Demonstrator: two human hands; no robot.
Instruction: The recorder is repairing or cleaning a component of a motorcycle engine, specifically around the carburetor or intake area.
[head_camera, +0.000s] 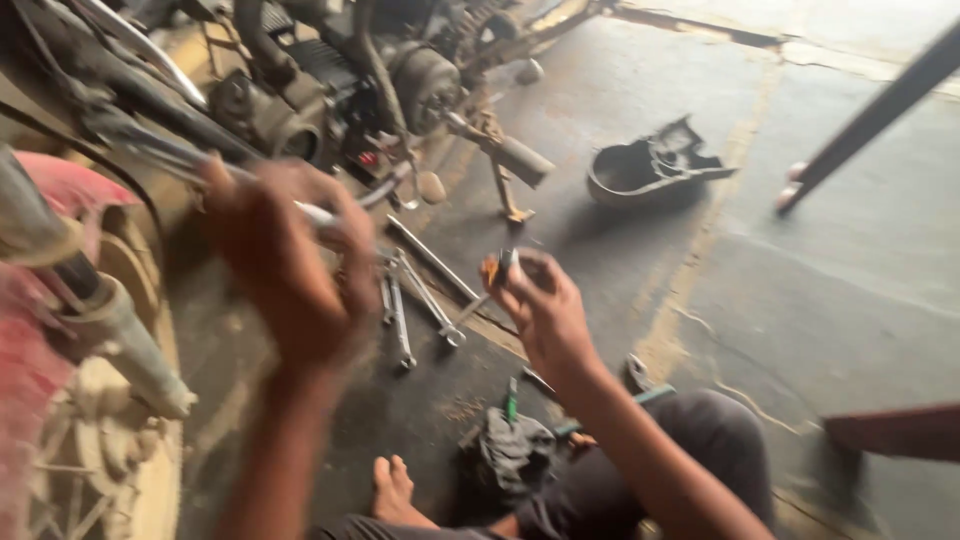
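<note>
My left hand (285, 265) is raised and blurred, closed around a thin shiny metal tool (318, 213) that points toward the motorcycle engine (340, 90). My right hand (545, 310) is lower and to the right, its fingers pinched on a small dark and orange part (500, 268). Several wrenches (415, 300) lie on the dark floor between the two hands. The motorcycle's front wheel (110, 400) and fork (110, 320) stand at the left.
A black plastic cover (650, 170) lies on the concrete at the upper middle. A dark rag (515, 450) and a green-handled tool (511, 400) lie by my bare foot (395, 490). A dark rod (870, 120) slants in at the upper right.
</note>
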